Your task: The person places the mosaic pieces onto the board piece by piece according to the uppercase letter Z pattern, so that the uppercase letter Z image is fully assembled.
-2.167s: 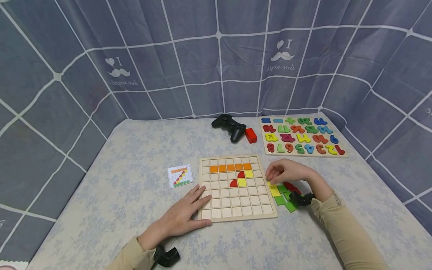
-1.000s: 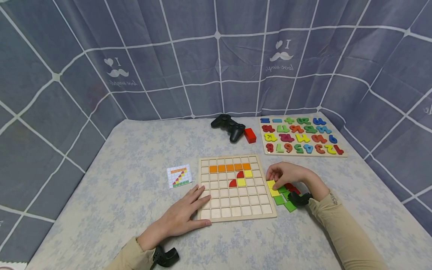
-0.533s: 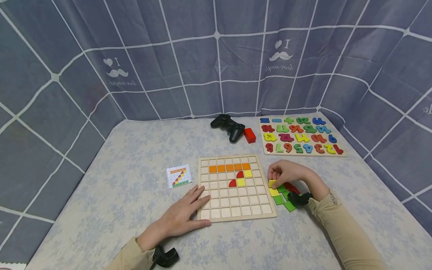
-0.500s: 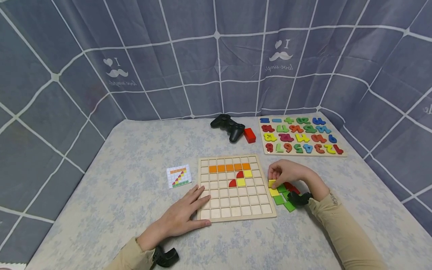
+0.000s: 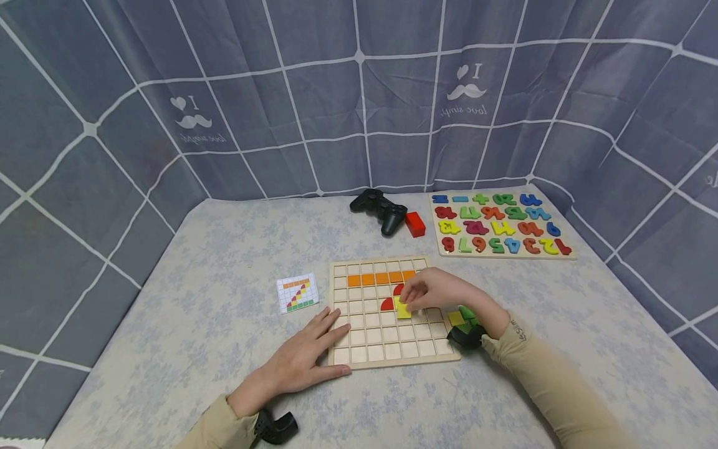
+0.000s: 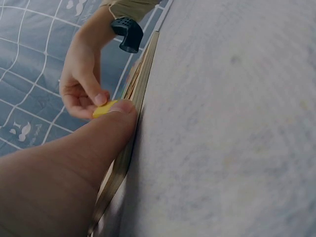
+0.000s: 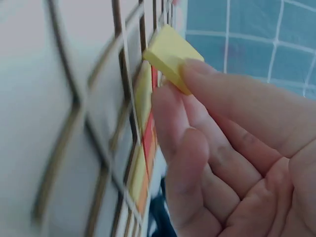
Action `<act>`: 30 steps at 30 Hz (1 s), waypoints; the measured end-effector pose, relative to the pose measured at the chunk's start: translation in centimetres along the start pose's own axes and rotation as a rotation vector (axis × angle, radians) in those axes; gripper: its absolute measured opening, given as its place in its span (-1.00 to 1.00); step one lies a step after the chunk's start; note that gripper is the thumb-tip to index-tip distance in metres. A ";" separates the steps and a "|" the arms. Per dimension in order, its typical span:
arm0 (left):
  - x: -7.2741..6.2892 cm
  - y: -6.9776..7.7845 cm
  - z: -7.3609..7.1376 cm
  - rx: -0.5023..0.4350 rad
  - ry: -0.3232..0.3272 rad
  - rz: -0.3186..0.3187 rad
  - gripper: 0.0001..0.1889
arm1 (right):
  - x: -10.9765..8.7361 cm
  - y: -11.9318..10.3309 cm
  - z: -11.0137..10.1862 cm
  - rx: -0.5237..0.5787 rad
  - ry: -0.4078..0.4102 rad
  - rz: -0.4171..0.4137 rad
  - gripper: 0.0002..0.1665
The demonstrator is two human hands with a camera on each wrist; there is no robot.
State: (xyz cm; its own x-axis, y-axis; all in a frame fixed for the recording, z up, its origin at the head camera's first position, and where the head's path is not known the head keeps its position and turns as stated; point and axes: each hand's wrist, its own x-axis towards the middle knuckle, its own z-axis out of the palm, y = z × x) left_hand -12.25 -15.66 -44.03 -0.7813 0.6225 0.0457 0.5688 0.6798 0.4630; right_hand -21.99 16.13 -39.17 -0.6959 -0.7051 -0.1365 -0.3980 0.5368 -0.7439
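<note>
Pinching a yellow square tile [image 7: 170, 52] above the grid board [image 5: 374, 355], my right hand [image 5: 440, 290] wants its edges: likely light, stiff.

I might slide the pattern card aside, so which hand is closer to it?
Left. The left hand rests at the left side of the wooden grid board, close to the pattern card; the right hand is farther away, over the board, pinching a yellow tile.

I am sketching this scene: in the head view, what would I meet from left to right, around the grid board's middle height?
Pattern card → lower red quarter-circle → held yellow tile in the right hand → loose yellow tile
</note>
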 end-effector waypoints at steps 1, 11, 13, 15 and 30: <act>0.0 0.0 0.0 -0.001 -0.001 -0.002 -0.21 | 0.4 -0.3 0.3 -0.008 -0.004 -0.007 -0.90; 0.0 0.1 -0.1 -0.003 0.002 -0.001 -0.20 | 2.3 -1.8 2.2 -0.153 0.000 -0.020 -0.97; 0.0 0.1 -0.1 -0.003 0.005 -0.002 -0.20 | 2.2 -2.0 2.4 -0.203 0.026 -0.002 -0.97; 0.0 0.1 -0.1 -0.001 0.007 -0.002 -0.20 | 2.1 -2.1 2.4 -0.253 0.051 -0.001 -0.97; -0.1 0.0 -0.2 -0.008 0.008 0.012 -0.20 | -2.6 0.6 -1.3 -0.069 0.034 0.053 -0.87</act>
State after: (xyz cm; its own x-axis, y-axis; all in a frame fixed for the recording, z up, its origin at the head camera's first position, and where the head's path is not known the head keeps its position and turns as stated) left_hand -12.22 -15.73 -43.86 -0.7764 0.6276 0.0580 0.5761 0.6692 0.4693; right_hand -21.20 18.92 -38.39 -0.7365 -0.6592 -0.1518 -0.3993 0.6048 -0.6891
